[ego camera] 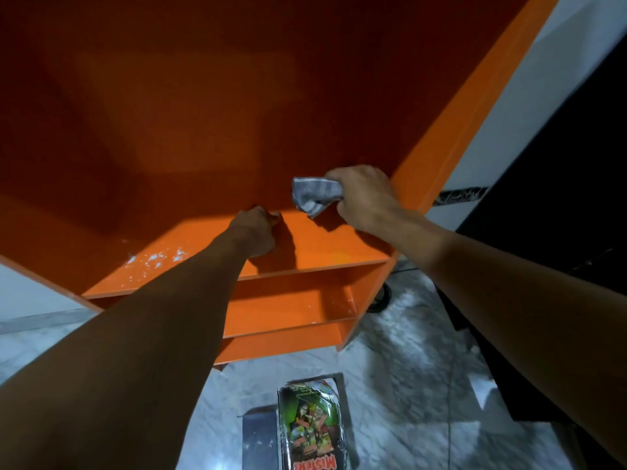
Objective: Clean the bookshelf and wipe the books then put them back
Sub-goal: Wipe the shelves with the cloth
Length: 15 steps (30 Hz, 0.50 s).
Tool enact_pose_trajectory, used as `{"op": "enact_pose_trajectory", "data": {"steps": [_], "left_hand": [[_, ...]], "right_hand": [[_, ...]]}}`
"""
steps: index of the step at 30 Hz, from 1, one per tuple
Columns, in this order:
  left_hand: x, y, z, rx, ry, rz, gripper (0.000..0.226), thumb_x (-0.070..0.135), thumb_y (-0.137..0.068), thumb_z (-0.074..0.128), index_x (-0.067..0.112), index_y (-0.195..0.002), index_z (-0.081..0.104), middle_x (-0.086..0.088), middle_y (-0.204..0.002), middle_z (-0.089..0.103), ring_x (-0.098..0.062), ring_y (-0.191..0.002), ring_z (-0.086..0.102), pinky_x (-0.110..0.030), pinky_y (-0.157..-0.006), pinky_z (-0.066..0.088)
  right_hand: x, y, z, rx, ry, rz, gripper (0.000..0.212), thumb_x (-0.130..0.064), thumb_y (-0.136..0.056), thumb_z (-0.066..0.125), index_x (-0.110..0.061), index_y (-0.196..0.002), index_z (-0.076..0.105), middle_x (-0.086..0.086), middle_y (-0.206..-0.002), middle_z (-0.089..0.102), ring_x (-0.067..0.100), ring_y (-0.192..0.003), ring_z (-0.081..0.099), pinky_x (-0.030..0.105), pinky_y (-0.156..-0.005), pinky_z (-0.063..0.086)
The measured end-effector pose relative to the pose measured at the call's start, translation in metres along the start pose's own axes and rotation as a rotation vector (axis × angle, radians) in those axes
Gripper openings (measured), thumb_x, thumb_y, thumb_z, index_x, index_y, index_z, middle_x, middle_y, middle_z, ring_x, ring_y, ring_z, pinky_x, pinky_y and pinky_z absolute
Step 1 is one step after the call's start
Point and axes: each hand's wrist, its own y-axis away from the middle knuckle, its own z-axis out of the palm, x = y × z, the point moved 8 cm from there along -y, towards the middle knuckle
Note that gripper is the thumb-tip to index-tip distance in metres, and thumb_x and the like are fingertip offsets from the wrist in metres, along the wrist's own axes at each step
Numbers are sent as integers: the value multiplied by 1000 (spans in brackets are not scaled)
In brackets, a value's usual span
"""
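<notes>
An orange bookshelf fills the view, its shelves bare of books. My right hand is shut on a crumpled grey striped cloth, held just above the upper shelf board near the right side wall. My left hand rests on the same board, fingers curled, pinching something small and pale that I cannot identify. White specks and scuffs mark the left part of that board. A stack of books lies on the floor below, a green and red cover on top.
Two lower shelf boards sit beneath the one under my hands. The floor is grey marbled tile. A dark piece of furniture stands close on the right, with a black cable beside the shelf's foot.
</notes>
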Motion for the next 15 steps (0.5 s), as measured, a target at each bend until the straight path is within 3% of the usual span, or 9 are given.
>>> {"op": "enact_pose_trajectory", "data": {"steps": [3,7,13,15], "left_hand": [[-1,-2,1,-22,-3,-3,61,24,-92,66,18,-147,40,-9,-151,39,-28,-137,41,-26,-106,33],[-3,-5,4,-64,-35,-12,69,28,-90,69,22,-150,35,-8,-151,39,-29,-135,43,-27,-107,34],[-2,-7,7,-91,-143,17,71,31,-92,65,23,-153,29,-10,-151,38,-28,-134,44,-27,-106,35],[-3,-9,8,-93,-136,7,61,21,-96,57,19,-151,32,-11,-149,40,-29,-133,45,-28,-106,37]], "right_hand": [[16,-15,50,-166,56,47,35,1,-83,51,-19,-109,65,17,-108,67,39,-103,60,46,-83,51],[29,-6,82,-217,115,39,59,3,-90,47,-27,-140,45,16,-125,54,40,-116,45,47,-93,37],[33,25,70,-189,59,25,67,16,-83,45,-16,-142,45,15,-136,51,33,-127,44,41,-101,41],[35,40,65,-141,35,63,61,15,-81,46,-15,-134,53,15,-124,57,33,-115,55,40,-90,48]]}}
